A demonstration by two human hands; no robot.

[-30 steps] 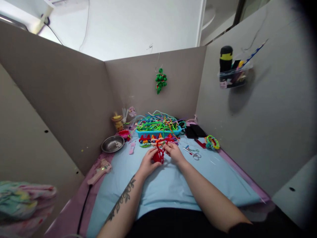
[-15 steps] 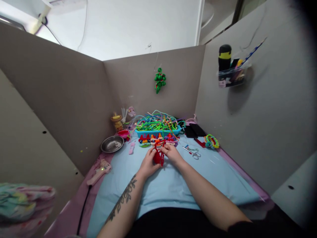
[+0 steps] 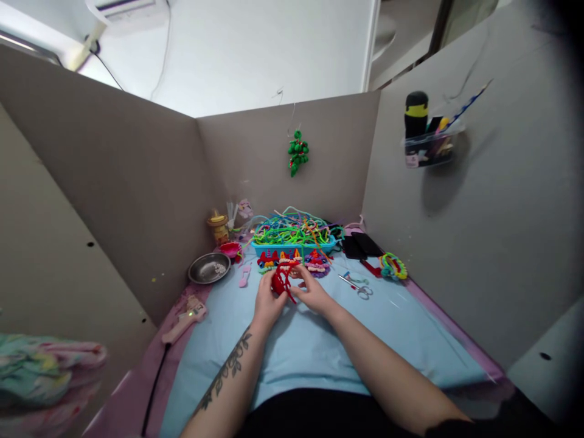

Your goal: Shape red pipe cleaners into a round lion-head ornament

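Both of my hands meet over a red pipe-cleaner piece (image 3: pixel 280 282) above the light blue mat (image 3: pixel 292 340). My left hand (image 3: pixel 266 302) is closed round its left side. My right hand (image 3: pixel 311 294) pinches its right side, fingers curled. Just beyond them lies a row of small colourful pipe-cleaner figures (image 3: pixel 292 261), in front of a blue basket (image 3: pixel 294 245) piled with green, blue and orange pipe cleaners.
A metal bowl (image 3: pixel 208 268), a pink glue gun (image 3: pixel 185 319) with a black cord and a small yellow jar (image 3: pixel 218 225) stand at the left. Scissors (image 3: pixel 358 285), black items (image 3: pixel 358 244) and coloured rings (image 3: pixel 391 265) lie at the right. Grey partition walls surround the desk.
Both hands have shifted slightly left with the red piece, and it has been turned in the fingers. The view has tilted down a little.
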